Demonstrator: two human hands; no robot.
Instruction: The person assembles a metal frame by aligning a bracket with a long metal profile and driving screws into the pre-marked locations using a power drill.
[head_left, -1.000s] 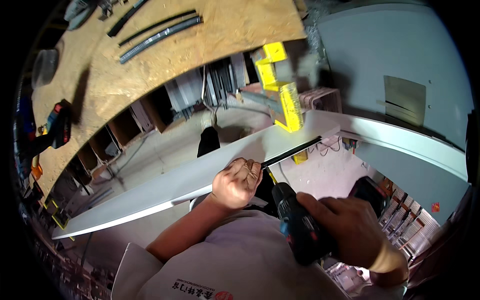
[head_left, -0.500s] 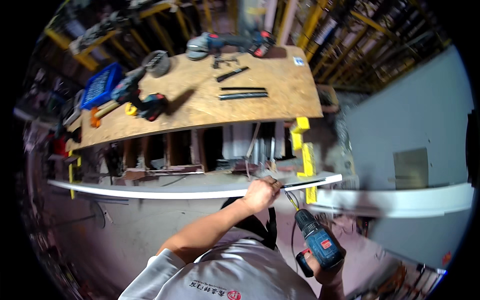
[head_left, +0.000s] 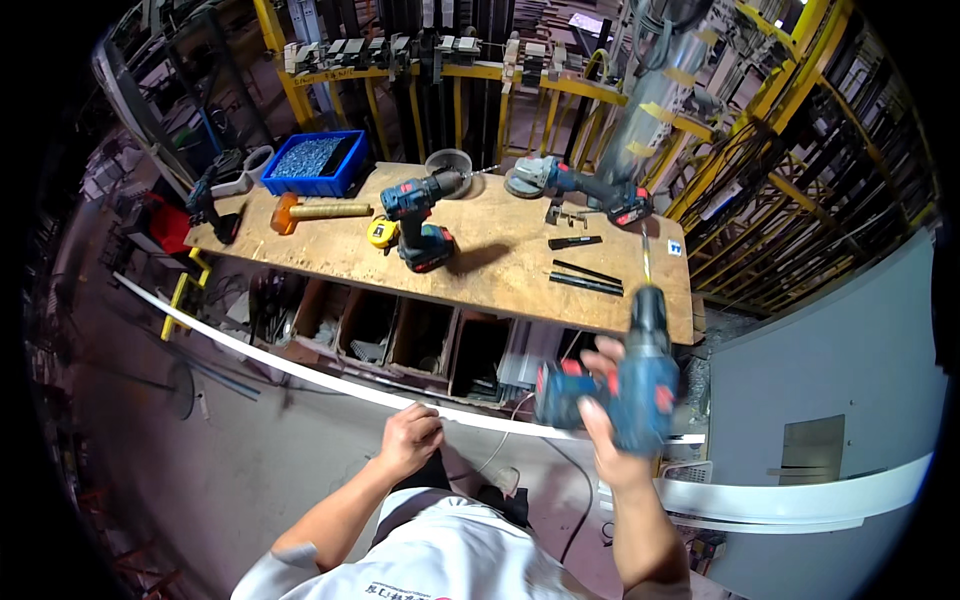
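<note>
A long white profile [head_left: 290, 372] runs across in front of me, below the near edge of the workbench. My left hand [head_left: 410, 440] is closed at its middle, the fingers curled over the edge. In my right hand [head_left: 612, 440] is a blue and black cordless drill [head_left: 648, 385], somewhat smeared by motion. It is raised above the profile's right part, its yellowish bit pointing away from me over the bench's right end. A second cordless drill [head_left: 410, 215] stands upright on the bench, and several short black strips [head_left: 585, 283] lie at its right.
On the wooden workbench [head_left: 510, 290] are an orange mallet [head_left: 286, 214], a yellow tape measure [head_left: 381, 232], an angle grinder [head_left: 580, 185] and a blue bin of screws [head_left: 312, 165]. Yellow racks [head_left: 460, 72] stand behind. A grey panel [head_left: 800, 380] and white profiles [head_left: 800, 497] are at right.
My right hand has lifted the drill up and away from the profile. My left hand has moved left along the profile. The view has shifted, showing more of the racks behind the bench.
</note>
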